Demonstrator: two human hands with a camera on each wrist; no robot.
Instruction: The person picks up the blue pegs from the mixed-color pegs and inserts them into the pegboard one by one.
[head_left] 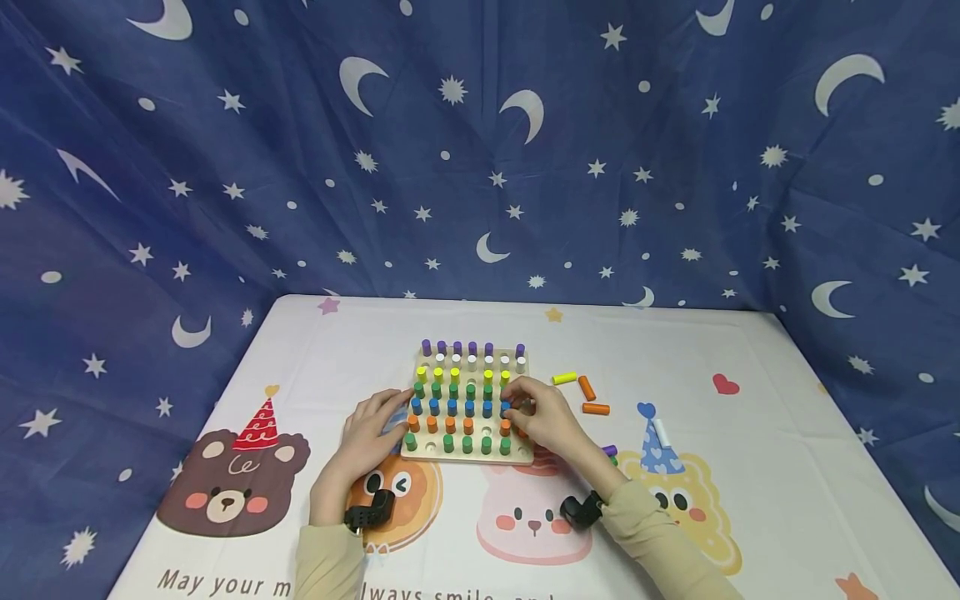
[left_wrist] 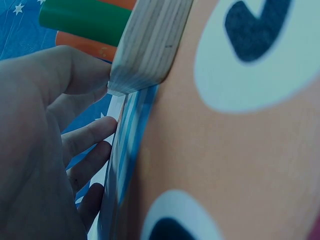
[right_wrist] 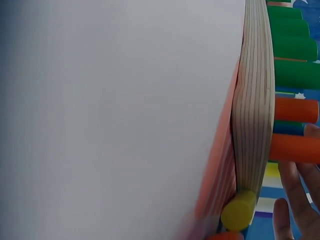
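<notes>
A wooden pegboard [head_left: 420, 456] lies on the table, with rows of purple, white, yellow, green, blue and orange pegs and a green row at the front. Several holes show among the pegs. My left hand [head_left: 372, 433] rests along the board's left side, fingers extended; in the left wrist view its thumb touches the wooden edge [left_wrist: 145, 55]. Over the right side of the board, my right hand [head_left: 546, 414] has its thumb and index finger around a blue peg [head_left: 505, 409]. In the right wrist view, a fingertip meets that blue peg [right_wrist: 288, 128] behind orange pegs.
Right of the board lie a yellow peg [head_left: 564, 378] and two orange pegs [head_left: 596, 409]. A white peg [head_left: 661, 433] is farther right. Purple [head_left: 610, 451] and green pegs are partly hidden by the right forearm. Behind the table hangs a blue curtain [head_left: 480, 167].
</notes>
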